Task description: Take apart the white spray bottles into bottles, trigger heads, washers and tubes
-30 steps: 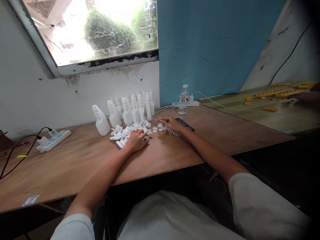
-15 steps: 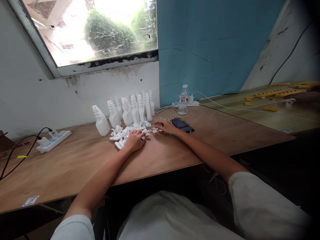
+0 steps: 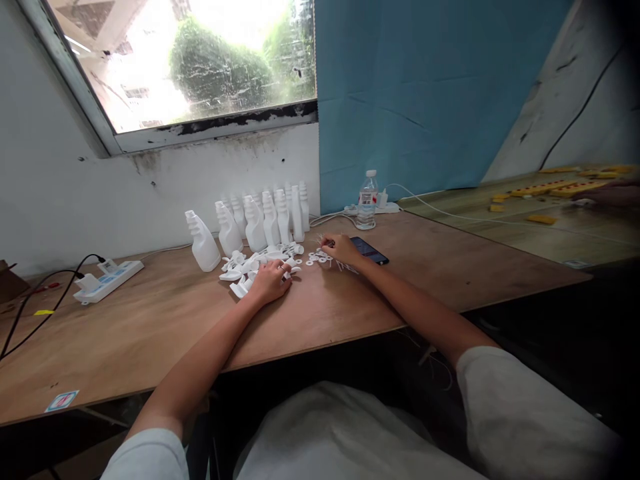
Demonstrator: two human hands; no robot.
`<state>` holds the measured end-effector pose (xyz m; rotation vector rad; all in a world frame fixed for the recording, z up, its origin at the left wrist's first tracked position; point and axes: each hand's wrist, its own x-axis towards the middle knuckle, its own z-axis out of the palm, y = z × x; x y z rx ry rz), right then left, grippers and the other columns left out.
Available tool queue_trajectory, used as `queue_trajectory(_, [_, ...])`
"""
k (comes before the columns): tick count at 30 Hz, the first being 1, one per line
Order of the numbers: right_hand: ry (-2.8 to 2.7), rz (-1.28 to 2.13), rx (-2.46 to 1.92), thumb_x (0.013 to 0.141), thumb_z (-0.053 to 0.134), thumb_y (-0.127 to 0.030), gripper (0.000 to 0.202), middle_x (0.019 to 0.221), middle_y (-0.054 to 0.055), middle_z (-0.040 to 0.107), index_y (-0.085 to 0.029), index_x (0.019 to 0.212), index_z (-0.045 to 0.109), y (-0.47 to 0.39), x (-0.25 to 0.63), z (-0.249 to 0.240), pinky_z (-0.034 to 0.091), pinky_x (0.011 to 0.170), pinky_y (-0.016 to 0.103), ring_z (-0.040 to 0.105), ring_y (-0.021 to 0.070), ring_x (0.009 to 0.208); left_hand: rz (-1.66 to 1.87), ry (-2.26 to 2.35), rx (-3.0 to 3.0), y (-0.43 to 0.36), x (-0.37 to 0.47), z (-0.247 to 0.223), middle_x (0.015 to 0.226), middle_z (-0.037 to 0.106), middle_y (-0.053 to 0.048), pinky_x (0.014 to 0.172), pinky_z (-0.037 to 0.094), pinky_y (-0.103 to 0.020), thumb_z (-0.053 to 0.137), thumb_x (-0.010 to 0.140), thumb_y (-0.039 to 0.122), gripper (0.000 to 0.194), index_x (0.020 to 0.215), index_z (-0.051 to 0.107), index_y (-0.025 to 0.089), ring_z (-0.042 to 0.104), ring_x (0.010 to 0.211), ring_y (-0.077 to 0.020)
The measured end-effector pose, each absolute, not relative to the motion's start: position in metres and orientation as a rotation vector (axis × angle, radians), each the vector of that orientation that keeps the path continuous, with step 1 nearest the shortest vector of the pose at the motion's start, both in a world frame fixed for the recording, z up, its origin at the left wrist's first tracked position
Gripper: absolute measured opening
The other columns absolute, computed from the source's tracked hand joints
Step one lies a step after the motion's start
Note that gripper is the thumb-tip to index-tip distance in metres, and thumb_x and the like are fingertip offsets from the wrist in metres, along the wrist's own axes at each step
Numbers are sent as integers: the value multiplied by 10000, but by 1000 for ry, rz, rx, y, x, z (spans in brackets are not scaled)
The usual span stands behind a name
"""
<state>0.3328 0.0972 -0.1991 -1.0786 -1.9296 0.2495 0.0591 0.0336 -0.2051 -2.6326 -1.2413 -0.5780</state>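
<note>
My left hand (image 3: 271, 280) rests palm down at the near edge of a pile of white plastic spray-trigger parts (image 3: 245, 268), fingers laid over the pieces. To its right, my right hand (image 3: 341, 249) hovers low, fingertips drawn together; whatever they pinch is too small to make out. Small white rings (image 3: 317, 256) lie just left of that hand. Thin white tubes (image 3: 347, 268) lie partly under its wrist. Behind the pile stand several white spray bottles (image 3: 254, 223) without heads, upright in a cluster.
A phone (image 3: 369, 250) lies right of my right hand. Farther back stands a clear water bottle (image 3: 367, 200) near a charger and cable. A power strip (image 3: 107, 282) with plugs sits at left. On the neighbouring table are yellow pieces (image 3: 543, 219) and another person's blurred hand (image 3: 613, 195).
My right hand has shifted slightly right, away from the rings, and its fingers have drawn together. More rings and tubes now show. My left hand has stayed in place.
</note>
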Motion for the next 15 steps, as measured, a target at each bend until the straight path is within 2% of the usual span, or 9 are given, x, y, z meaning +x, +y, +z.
queue_trajectory(5, [-1941, 347, -1001, 747, 558, -233, 143, 770, 47, 691, -153, 794, 667, 90, 326, -196, 472, 674, 270, 623, 172, 707, -598, -1236, -2648, 34, 58, -205, 1129, 609, -93, 899, 439, -434, 560, 870, 295, 217, 1066, 605, 215, 563, 1070, -285])
queue_trajectory(11, [-2033, 412, -982, 721, 593, -228, 137, 739, 25, 696, -150, 774, 692, 90, 316, -198, 471, 642, 248, 622, 158, 678, -623, -1234, -2659, 36, 57, -207, 1130, 607, -92, 910, 436, -442, 566, 864, 295, 226, 1071, 604, 213, 560, 1076, -288])
queue_trajectory(15, [-1973, 314, -1078, 791, 641, -251, 128, 707, 13, 657, -133, 744, 656, 93, 325, -196, 477, 652, 262, 601, 138, 670, -631, -1240, -2671, 37, 57, -207, 1138, 607, -95, 916, 435, -442, 574, 860, 301, 228, 1069, 607, 216, 562, 1073, -288])
